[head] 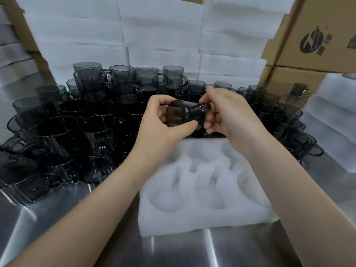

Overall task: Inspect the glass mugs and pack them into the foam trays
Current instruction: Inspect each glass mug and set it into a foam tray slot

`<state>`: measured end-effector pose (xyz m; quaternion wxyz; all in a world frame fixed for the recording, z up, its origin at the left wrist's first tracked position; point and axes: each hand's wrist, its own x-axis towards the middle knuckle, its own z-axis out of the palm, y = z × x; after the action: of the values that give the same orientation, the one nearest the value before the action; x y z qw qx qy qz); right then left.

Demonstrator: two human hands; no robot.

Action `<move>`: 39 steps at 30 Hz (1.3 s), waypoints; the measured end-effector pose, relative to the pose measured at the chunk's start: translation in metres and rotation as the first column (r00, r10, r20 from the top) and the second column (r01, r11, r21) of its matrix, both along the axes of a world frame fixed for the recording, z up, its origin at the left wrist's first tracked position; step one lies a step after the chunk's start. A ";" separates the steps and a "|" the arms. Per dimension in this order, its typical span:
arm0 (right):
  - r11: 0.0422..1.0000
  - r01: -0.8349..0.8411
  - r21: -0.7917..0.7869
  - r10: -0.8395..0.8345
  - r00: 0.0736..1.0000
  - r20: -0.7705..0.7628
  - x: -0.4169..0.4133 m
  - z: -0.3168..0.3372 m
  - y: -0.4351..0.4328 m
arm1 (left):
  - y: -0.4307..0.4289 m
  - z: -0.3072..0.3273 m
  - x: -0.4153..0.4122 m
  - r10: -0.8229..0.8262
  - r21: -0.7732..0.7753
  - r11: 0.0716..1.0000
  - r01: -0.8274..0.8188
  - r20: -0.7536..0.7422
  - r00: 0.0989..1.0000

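A smoky grey glass mug (182, 115) lies on its side in the air, held between both hands above the far edge of a white foam tray (204, 218). My left hand (159, 120) grips its round base with thumb and fingers. My right hand (225, 112) grips the other end, which its fingers partly hide. The tray sits on the steel table right in front of me, and its several round pockets show no mugs. Behind and to the left stands a big crowd of the same dark mugs (92, 120), some stacked.
More mugs (287, 120) line the right side. Stacks of white foam trays (161, 35) fill the back, with another foam stack (331, 120) at the right. Cardboard boxes (316, 35) rise at the back right. Bare steel tabletop (57, 218) lies at the near left.
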<state>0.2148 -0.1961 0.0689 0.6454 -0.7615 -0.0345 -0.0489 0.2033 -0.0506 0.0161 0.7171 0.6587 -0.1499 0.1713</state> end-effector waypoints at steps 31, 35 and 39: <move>0.991 -0.132 0.009 0.130 0.983 0.128 -0.010 -0.015 0.008 | 0.006 -0.002 -0.001 -0.257 0.068 0.965 0.251 0.097 0.961; 0.998 -0.048 0.032 0.043 0.990 0.132 -0.008 -0.015 0.009 | 0.004 -0.002 -0.003 -0.264 0.110 0.962 0.252 0.112 0.958; 0.994 -0.018 0.104 0.007 0.995 0.104 -0.007 -0.015 0.009 | 0.004 -0.002 -0.004 -0.285 0.105 0.956 0.274 0.113 0.952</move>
<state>0.2079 -0.1871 0.0541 0.6821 -0.7228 -0.0702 -0.0861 0.1997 -0.0468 0.0144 0.6935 0.6495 -0.2945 0.1029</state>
